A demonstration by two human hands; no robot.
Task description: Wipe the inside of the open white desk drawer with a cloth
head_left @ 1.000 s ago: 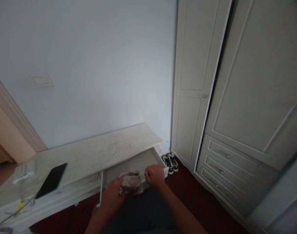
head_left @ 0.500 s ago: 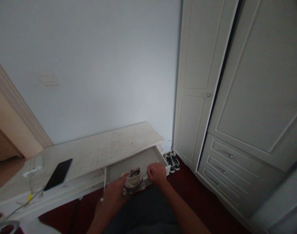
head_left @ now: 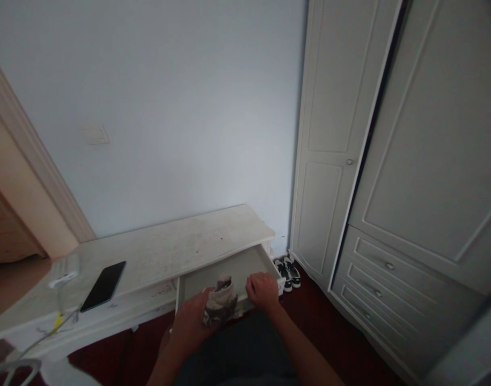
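Observation:
My left hand (head_left: 192,316) is closed around a beige and brown patterned cloth bundle (head_left: 221,301), whose upper end gapes open. The bundle is over the front edge of a pulled-out drawer (head_left: 241,268) in the white table. At the drawer's right front, my right hand (head_left: 263,290) has its fingers curled over the front panel. The drawer's pale inside shows behind both hands; its left front corner is hidden by my left hand.
On the white tabletop (head_left: 165,241) lie a dark phone (head_left: 104,286) and a white power strip (head_left: 64,271) with a cable. Black-and-white sneakers (head_left: 287,272) stand on the red floor beside a tall wardrobe (head_left: 321,214). A light switch (head_left: 95,135) is on the wall.
The view has shifted slightly, so the room sits a little further right. The cloth bundle is tilted more upright in my left hand. My right hand stays at the drawer front.

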